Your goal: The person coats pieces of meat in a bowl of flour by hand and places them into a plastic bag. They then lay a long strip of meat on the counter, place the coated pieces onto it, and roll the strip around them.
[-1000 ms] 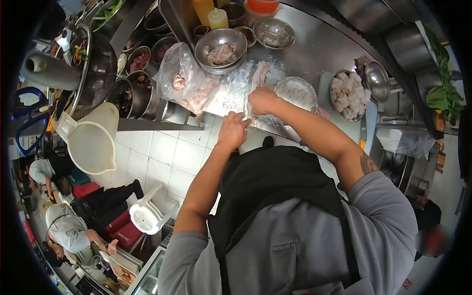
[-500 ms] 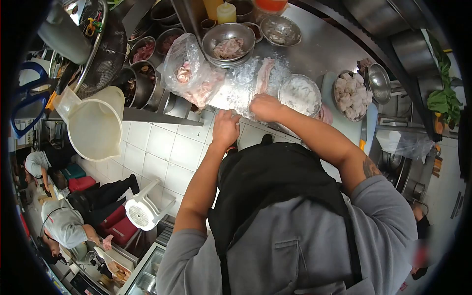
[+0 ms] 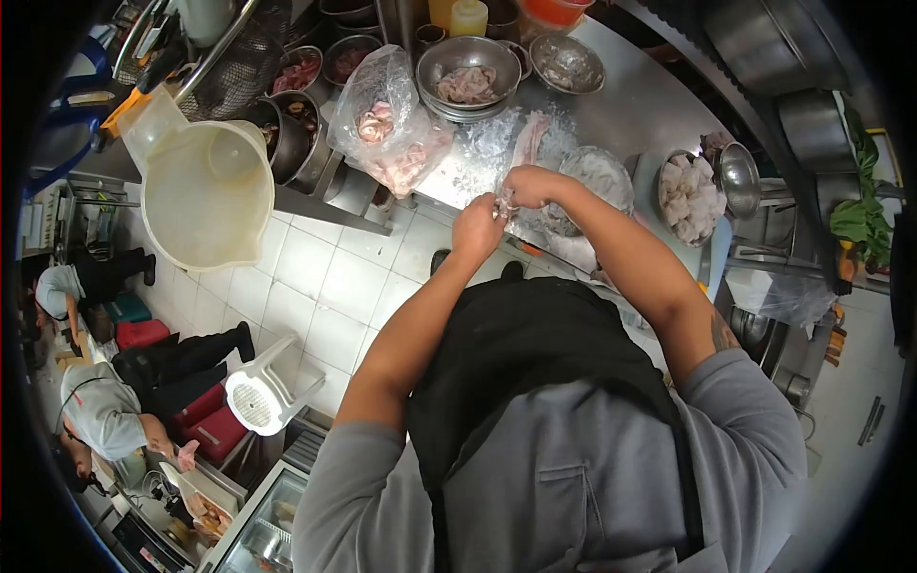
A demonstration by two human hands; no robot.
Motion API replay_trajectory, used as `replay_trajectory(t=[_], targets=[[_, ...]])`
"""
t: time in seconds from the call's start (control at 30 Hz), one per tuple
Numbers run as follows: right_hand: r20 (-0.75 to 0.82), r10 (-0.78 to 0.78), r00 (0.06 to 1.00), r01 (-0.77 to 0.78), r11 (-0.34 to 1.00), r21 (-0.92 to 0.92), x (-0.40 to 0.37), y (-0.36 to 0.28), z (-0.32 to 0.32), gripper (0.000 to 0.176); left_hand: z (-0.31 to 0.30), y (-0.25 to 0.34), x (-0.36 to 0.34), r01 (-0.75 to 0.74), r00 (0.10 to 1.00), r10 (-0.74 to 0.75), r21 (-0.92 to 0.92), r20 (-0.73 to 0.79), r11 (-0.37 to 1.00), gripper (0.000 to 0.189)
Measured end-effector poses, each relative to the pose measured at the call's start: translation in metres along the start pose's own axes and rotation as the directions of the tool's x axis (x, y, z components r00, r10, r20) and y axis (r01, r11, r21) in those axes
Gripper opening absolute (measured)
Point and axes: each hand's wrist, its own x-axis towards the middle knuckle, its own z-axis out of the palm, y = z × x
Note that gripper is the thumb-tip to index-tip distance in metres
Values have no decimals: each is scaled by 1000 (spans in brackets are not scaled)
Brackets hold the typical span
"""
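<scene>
A long pale strip of meat (image 3: 531, 137) lies on the flour-dusted steel counter, reaching down to my hands. At the counter's near edge my left hand (image 3: 479, 226) is closed, fingers pinched on the strip's near end. Touching it on the right, my right hand (image 3: 531, 187) is also closed on that end. Beside my right hand sits a bowl of white flour (image 3: 602, 177). To the left lies a clear plastic bag of meat (image 3: 396, 143). Behind are stacked steel bowls (image 3: 468, 72) with meat on top.
A bowl of pale pieces (image 3: 690, 199) stands on a cutting board at the right, near a steel strainer (image 3: 736, 181). A large plastic pitcher (image 3: 205, 196) is at the left. A white stool (image 3: 256, 396) stands on the tiled floor, near two other people at the lower left.
My left hand has moved up and right to meet my right hand, and it has closed. My right hand has shifted slightly right and up. The whole view has shifted a little.
</scene>
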Motion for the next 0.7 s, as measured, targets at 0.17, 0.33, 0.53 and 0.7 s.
replay_trajectory(t=[0.17,0.33,0.53,0.7], targets=[[26,82,996,-83,994,68,-17,-13,-17,28,9,-1,3,98,995,-98,-119,0,988,26],[-53,17,998,-17,1000,3,-18,-5,-12,29,11,2,-2,124,992,-122,-141,23,982,23],[-44,17,999,-21,996,-90,-18,-7,-11,28,0,9,-8,58,995,-56,-16,80,998,20],[-82,39,996,-45,996,-82,-31,-14,-18,29,-1,4,-12,-7,986,-28,207,163,978,19]])
